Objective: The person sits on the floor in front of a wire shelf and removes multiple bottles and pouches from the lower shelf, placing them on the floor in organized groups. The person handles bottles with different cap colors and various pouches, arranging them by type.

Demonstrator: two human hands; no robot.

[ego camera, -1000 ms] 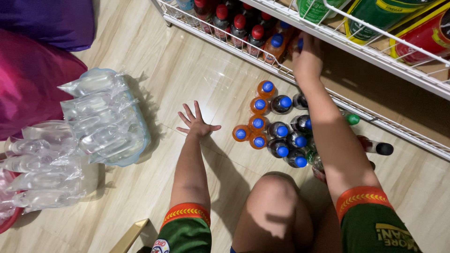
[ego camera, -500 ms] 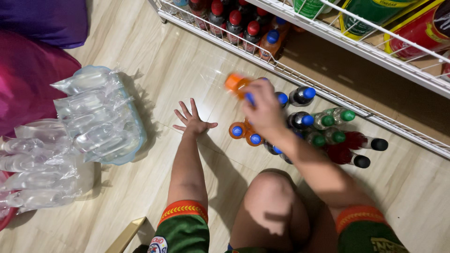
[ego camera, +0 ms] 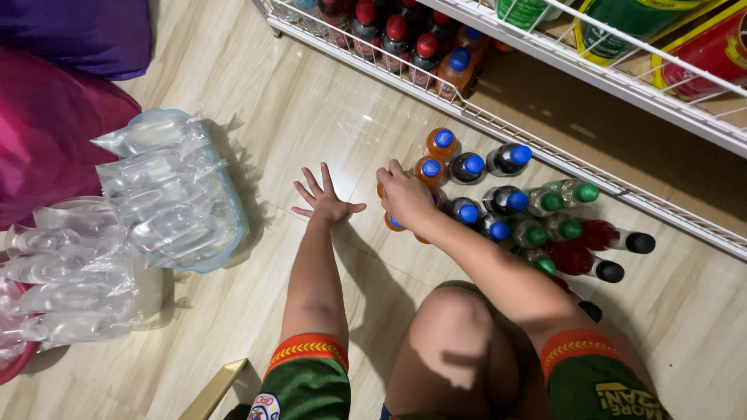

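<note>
My left hand (ego camera: 323,200) lies flat on the pale wood floor with its fingers spread, holding nothing. My right hand (ego camera: 405,194) is closed over an orange bottle with a blue cap (ego camera: 394,222) at the left edge of a cluster of small bottles standing on the floor. The bottle is mostly hidden under my fingers. Two more orange bottles (ego camera: 442,141) stand just beyond the hand. Dark bottles with blue caps (ego camera: 470,166), green-capped bottles (ego camera: 552,201) and red bottles with black caps (ego camera: 622,243) follow to the right.
A white wire rack (ego camera: 545,152) runs along the top right; its bottom tier holds red-capped bottles (ego camera: 393,31) and its upper tier large green and red packages. Plastic-wrapped packs of water bottles (ego camera: 167,194) lie at the left beside pink fabric (ego camera: 54,132). My knee (ego camera: 459,350) is below.
My right hand came down from the rack shelf, carried an orange bottle through the air, and now rests low on the floor cluster. My left hand has stayed flat.
</note>
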